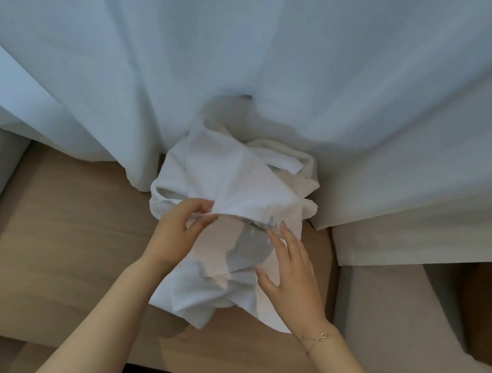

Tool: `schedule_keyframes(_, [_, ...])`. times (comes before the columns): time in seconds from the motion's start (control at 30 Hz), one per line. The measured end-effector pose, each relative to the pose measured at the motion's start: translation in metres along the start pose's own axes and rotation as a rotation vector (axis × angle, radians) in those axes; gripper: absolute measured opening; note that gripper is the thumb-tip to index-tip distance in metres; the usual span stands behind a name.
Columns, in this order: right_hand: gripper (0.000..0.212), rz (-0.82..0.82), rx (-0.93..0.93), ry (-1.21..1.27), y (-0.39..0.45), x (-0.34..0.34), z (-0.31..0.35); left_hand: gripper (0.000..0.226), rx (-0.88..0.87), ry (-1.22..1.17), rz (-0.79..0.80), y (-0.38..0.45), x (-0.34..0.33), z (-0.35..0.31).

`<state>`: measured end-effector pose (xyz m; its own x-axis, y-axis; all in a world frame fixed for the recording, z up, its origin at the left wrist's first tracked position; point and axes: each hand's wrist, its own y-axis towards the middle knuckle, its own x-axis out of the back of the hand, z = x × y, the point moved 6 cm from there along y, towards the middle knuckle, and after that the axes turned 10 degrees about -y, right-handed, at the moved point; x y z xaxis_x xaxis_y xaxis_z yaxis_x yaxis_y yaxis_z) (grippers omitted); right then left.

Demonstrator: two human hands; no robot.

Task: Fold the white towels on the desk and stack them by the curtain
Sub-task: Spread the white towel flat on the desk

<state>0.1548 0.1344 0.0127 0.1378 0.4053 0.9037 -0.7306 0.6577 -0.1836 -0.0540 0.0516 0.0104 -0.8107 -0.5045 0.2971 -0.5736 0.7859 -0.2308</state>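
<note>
The left hand (176, 227) pinches the edge of a towel (229, 184) between thumb and fingers. Its grip is pressed together on that thin edge and lifts it a little off the pile.

The towel will be soft, floppy and light. It will bend and sag wherever it is not held, so it should be taken by an edge or, better, by two corners, one in each hand. Held that way it can hang flat and be folded. It is not slippery and will not break.

It is white and all crumpled, with many creases and grey shadows in its folds. It lies in the middle of the tabletop (61, 224), from the near edge to the far side, where it touches the curtain (256, 47). A second, creamier towel (292, 161) seems to sit bunched at the far end, but the white cloths blend together and I cannot be sure how many there are.

The right hand (292, 274) lies on the towel with its fingers straight and spread. It presses the cloth and grips nothing.

No towel is folded yet.
</note>
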Motion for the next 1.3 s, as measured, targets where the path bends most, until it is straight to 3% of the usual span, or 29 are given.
schedule_keyframes(0.2, [0.077,-0.065,0.074,0.168,0.019,0.039,0.029,0.025,-0.043,-0.325,-0.014,-0.04,0.025,-0.081])
schedule_keyframes(0.33, [0.08,-0.14,0.036,0.367,0.028,0.061,0.06,0.02,-0.082,-0.458,-0.027,-0.059,0.038,-0.132])
schedule_keyframes(0.4, [0.078,-0.135,0.043,0.35,0.025,0.07,0.075,0.019,-0.068,-0.543,-0.013,-0.065,0.044,-0.153])
schedule_keyframes(0.47, [0.065,-0.116,0.072,0.252,0.016,0.074,0.086,0.018,-0.041,-0.642,0.021,-0.071,0.05,-0.174])
schedule_keyframes(0.53, [0.04,-0.036,0.029,0.328,0.004,0.071,0.094,0.015,-0.017,-0.669,0.085,-0.076,0.054,-0.191])
schedule_keyframes(0.6, [0.033,0.08,-0.084,0.558,-0.011,0.063,0.099,0.019,0.008,-0.607,0.108,-0.08,0.06,-0.195])
schedule_keyframes(0.77, [0.016,0.26,-0.354,1.021,-0.06,0.049,0.081,0.032,0.173,-0.201,-0.031,-0.075,0.072,-0.135])
schedule_keyframes(0.87, [0.02,0.237,-0.564,1.221,-0.089,0.032,0.047,0.033,0.251,0.028,0.045,-0.058,0.046,-0.085])
schedule_keyframes(0.97, [0.028,0.12,-0.773,1.343,-0.105,0.016,0.014,0.024,0.301,0.107,-0.032,-0.034,0.023,-0.046])
schedule_keyframes(1.07, [0.03,0.043,-0.833,1.335,-0.105,0.008,-0.003,0.07,0.347,0.06,-0.176,-0.003,0.009,-0.035])
schedule_keyframes(1.13, [0.032,0.017,-0.861,1.334,-0.103,-0.005,-0.01,0.088,0.365,0.001,-0.155,0.017,-0.008,-0.03])
schedule_keyframes(1.2, [0.037,-0.024,-0.881,1.355,-0.1,-0.015,-0.015,0.077,0.36,0.04,-0.147,0.03,-0.02,-0.02])
schedule_keyframes(1.3, [0.057,-0.109,-0.797,1.491,-0.094,-0.019,-0.017,0.03,0.278,0.085,-0.219,0.028,-0.016,-0.021])
